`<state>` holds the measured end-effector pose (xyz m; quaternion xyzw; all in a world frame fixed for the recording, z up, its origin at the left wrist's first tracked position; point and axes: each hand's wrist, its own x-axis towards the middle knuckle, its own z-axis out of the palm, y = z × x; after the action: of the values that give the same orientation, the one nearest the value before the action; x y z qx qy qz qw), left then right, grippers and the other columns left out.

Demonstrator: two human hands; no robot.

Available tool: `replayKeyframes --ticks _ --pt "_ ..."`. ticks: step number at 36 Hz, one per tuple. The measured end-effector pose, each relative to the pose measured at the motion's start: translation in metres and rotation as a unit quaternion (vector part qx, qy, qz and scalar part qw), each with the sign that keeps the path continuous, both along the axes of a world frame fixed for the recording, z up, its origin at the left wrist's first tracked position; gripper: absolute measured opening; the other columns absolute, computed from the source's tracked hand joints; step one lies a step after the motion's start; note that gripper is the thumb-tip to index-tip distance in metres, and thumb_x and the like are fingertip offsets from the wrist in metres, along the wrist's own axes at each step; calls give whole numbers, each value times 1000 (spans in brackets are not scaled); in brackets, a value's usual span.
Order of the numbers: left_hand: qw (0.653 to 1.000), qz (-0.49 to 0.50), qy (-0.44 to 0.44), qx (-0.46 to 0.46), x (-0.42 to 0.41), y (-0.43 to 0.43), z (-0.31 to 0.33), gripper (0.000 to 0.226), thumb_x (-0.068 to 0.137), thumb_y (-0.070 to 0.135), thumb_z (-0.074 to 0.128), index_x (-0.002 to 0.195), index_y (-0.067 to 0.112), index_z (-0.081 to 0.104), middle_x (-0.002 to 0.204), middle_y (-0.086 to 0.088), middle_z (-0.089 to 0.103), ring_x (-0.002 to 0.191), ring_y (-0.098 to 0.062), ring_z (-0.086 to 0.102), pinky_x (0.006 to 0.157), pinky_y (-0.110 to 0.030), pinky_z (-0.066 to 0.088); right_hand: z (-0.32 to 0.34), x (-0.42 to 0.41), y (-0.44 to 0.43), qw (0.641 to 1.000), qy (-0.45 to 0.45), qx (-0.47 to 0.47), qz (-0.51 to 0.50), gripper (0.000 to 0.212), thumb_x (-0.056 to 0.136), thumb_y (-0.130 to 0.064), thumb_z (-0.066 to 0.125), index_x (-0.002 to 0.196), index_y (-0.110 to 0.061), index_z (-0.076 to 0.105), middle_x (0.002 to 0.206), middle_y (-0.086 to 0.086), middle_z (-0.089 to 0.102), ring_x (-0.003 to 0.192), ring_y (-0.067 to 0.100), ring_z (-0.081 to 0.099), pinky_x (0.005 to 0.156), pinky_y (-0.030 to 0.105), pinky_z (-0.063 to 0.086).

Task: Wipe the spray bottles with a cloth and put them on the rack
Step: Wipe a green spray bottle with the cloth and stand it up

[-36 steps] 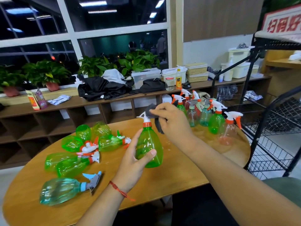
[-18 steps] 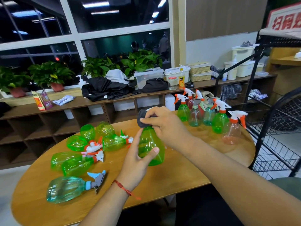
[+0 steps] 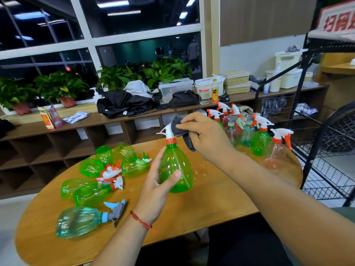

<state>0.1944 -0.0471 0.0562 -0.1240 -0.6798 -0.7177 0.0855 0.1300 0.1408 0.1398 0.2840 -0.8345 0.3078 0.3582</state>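
A blue-green spray bottle is lying on its side near the left front edge of the wooden bench. Its gray and blue sprayer is pointing to the right. Just behind it, a heap of green spray bottles is lying on the left part of the bench. Some of them are touching each other, and their white and orange sprayers are bunching together in the middle.

The left hand is wearing a red string on the wrist. It is holding one green spray bottle upright over the middle of the bench. Its fingers are curling round the fat belly of the bottle, and the thumb is pressing on the front. I cannot tell if the bottle's bottom is touching the bench.

The bottle's white sprayer top is pointing left. A dark gray cloth is pressing against the right side of that top. The right hand is pinching the cloth, with its fingers bending over it.

Behind the right hand, a group of standing spray bottles is waiting near the far right edge of the bench. A clear spray bottle is standing at the right end of the group. A black wire rack is standing just beside the right edge.
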Motion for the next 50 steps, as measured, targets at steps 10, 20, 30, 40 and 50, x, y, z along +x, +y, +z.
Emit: replayKeyframes --ticks 10,20,30,40,50 --pt "999 7 -26 40 -2 -6 -7 77 88 25 86 153 45 49 144 20 64 129 -6 65 92 -21 57 4 1 7 997 -65 28 3 41 87 9 57 111 -11 83 118 4 74 110 18 66 106 32 52" --pt "997 16 1 70 -8 -12 -1 76 88 19 80 153 44 49 146 21 63 133 -9 63 97 -26 57 -21 -2 -1 996 -44 79 -20 39 86 -4 47 103 -7 83 109 8 74 98 36 69 87 49 60" --pt "995 -20 -11 93 -5 -4 4 73 93 15 76 156 37 47 143 0 69 130 -22 67 102 -41 58 -19 -6 -8 998 21 49 -23 40 87 6 54 113 -7 81 121 12 71 105 40 66 94 44 57" --pt "992 -33 -40 117 -4 -14 -5 69 91 20 69 155 40 51 144 0 68 131 -22 66 100 -43 60 -8 -12 -3 927 -280 -244 47 24 101 -7 63 107 -24 78 104 -5 78 99 16 71 92 37 56" --pt "999 -24 -24 15 -16 -18 -6 70 94 31 70 158 42 45 150 12 62 139 -15 59 106 -37 56 -15 -17 -14 846 -385 -346 125 14 97 -20 76 101 -7 80 96 12 81 78 18 74 71 34 59"
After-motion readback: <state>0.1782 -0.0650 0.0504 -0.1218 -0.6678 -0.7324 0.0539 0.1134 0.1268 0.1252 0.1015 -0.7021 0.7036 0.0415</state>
